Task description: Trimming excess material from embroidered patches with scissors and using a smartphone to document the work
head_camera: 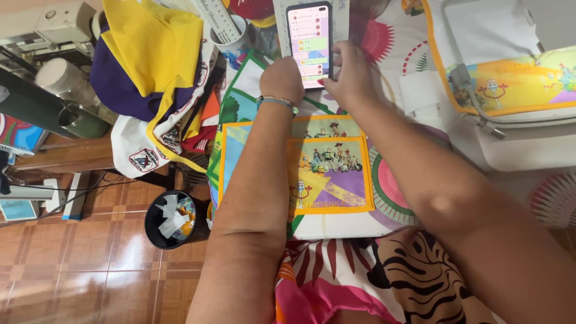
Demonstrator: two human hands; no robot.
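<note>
Both hands on a smartphone (309, 44) at the far edge of the table.

Left hand (282, 80) and right hand (348, 75) grip the lit phone upright, above an orange-bordered cartoon-print fabric panel (327, 174); yellow and purple cloth (150, 54) lies left.

two hands (282, 78) (351, 75) — one phone (309, 43), one bracelet (277, 102), one bin (171, 219)

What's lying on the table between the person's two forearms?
In the head view, a cartoon-print cloth with orange trim lies between the forearms; farther up, the left hand and right hand hold a phone.
</note>
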